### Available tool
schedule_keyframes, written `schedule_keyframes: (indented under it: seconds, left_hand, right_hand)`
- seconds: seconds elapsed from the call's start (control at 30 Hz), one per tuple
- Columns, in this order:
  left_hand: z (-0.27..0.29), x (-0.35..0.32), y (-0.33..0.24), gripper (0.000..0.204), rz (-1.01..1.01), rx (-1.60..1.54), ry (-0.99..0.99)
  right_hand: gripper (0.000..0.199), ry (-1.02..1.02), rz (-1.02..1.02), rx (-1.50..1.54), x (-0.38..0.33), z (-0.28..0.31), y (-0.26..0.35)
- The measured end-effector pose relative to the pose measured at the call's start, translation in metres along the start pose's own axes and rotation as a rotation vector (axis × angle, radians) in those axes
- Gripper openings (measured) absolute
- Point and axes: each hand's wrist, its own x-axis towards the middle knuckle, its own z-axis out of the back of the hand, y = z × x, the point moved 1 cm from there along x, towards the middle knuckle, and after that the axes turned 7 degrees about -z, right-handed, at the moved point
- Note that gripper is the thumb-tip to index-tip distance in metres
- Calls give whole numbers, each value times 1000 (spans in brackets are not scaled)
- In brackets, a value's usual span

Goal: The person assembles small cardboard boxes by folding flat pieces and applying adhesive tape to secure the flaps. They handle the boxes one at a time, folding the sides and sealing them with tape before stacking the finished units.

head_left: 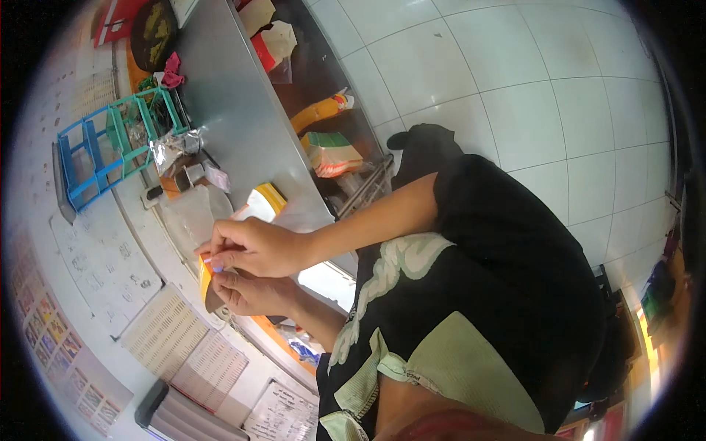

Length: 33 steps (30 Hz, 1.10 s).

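My right hand (257, 246), on the upper arm in view, is closed with its fingertips pinched at the edge of a small yellow paper packet (205, 278). Just below it, my left hand (256, 295) is closed too, its thumb and fingers against the same packet. A tiny pink and bluish piece shows between the fingertips; I cannot make out what it is. The hands almost touch. Part of the packet is hidden behind the fingers. Close by, a yellow-and-white carton (269, 198) lies at the edge of the steel table (228, 88).
A blue and green plastic rack (110, 147) stands against the wall, near crumpled foil (175, 149) and a clear plastic bag (195, 217). Under the table, a shelf holds folded cartons (331, 154) and a yellow packet (321, 112). Paper sheets (165, 327) hang on the wall.
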Motion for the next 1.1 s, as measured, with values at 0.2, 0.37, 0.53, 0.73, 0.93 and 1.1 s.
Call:
schedule_keyframes:
  seconds: [0.2,0.37,0.53,0.73,0.93,1.1]
  left_hand:
    - [22,-78,-22,37,74,4,-67]
    - [52,-138,-43,28,116,82,-174]
    - [78,-174,-64,27,325,77,-332]
    - [77,-190,-58,29,338,-5,-413]
    - [60,-186,-41,19,494,-177,-389]
    - [-25,-202,-38,29,695,-54,313]
  right_hand:
    - [16,33,-228,-71,-78,12,23]
    - [16,155,-431,6,-136,15,15]
    - [15,191,-642,-23,-176,2,7]
    - [14,241,-602,-167,-181,-2,20]
    - [48,554,-271,-510,-173,34,32]
    - [45,896,-473,-1211,-91,150,95]
